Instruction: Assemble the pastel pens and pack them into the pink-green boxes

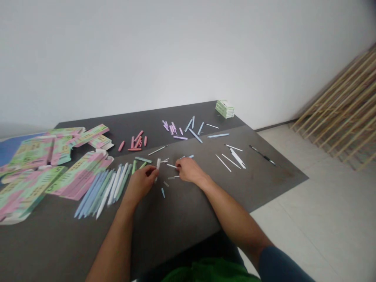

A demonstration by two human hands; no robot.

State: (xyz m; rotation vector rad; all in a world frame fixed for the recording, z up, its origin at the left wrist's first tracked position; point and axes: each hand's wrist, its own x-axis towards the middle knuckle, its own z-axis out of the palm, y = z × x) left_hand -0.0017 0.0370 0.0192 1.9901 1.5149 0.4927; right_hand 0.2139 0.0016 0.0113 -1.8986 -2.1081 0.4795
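My left hand [144,180] is closed, thumb and fingers pinching a short white pen part [158,163] held upright. To its right, my right hand [189,169] grips one end of a thin white pen piece [171,166] that points left. Between and below the hands lie small clear pieces [166,184] and a small blue pen part [163,192]. Green pen parts [143,159] lie just beyond my left hand. A row of assembled-looking pens [107,190] in blue, green and white rests left of my left wrist.
Pink-and-green printed boxes [84,172] cover the table's left side. Farther back lie red pen parts [138,143], purple ones [172,128] and blue ones [195,135]. White pen parts [236,157] and a black pen [263,155] are at right. Small green boxes [225,109] stand at the far corner.
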